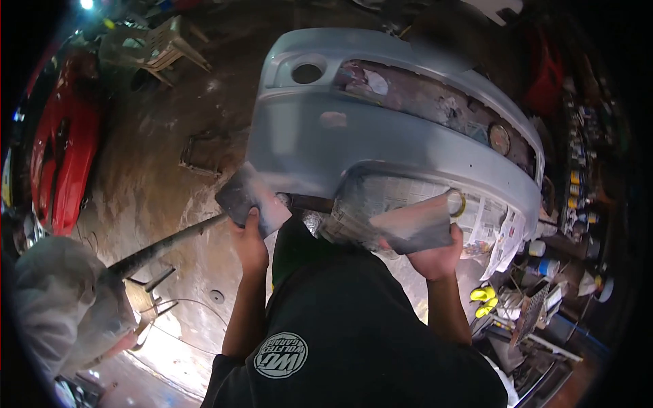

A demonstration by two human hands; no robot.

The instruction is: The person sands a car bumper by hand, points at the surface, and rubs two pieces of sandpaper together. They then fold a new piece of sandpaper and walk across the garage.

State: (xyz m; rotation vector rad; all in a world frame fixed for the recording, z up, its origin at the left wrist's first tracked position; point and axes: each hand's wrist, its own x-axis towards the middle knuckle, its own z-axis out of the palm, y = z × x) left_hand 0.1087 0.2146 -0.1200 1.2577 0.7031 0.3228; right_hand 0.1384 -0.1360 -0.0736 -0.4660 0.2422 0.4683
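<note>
My left hand (250, 246) grips a sheet of sandpaper (253, 197), dark grey on one side and pale and dusty on the other, with the thumb on top. In my right hand (439, 255) is another sheet of sandpaper (416, 224), held by its right end and likewise part dark, part pale pinkish. Both sheets are raised in front of my body, below a grey-primed car bumper (306, 136). The bumper has a round hole at upper left, a long opening and a small pinkish patch. The left sheet overlaps the bumper's lower corner in view; contact cannot be made out.
Newspaper (486, 221) lies under the bumper's near side, with a tape roll (456, 202) on it. A red car panel (64, 143) and a plastic chair (160, 47) stand left. Another person (58, 299) is at lower left. Cluttered shelves (578, 177) and yellow shoes (483, 299) are right.
</note>
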